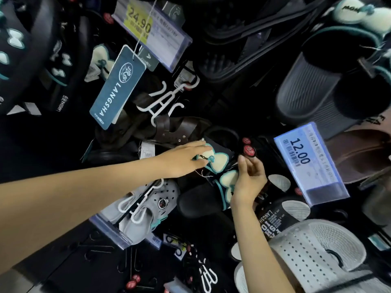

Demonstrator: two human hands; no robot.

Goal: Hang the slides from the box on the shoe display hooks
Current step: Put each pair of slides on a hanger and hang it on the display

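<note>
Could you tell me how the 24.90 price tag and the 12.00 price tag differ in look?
The 24.90 price tag shows its number on a yellow patch, at the upper left; the 12.00 price tag shows dark digits on pale blue-white, at the right, past the right hand. Both sit tilted in clear plastic holders.

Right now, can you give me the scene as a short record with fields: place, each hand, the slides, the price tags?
place: shoe display rack crowded with hanging footwear
left hand: fingers straight, resting on the upper bow slide
right hand: fingers curled at the lower bow slide, fingertips near the red-capped hook
slides: black, cream bows with teal edges
price tags: 24.90 tag at the top, 12.00 tag at the right
also: blue LANGSHA hangtag, brown sandal, grey clog, white slide
</note>
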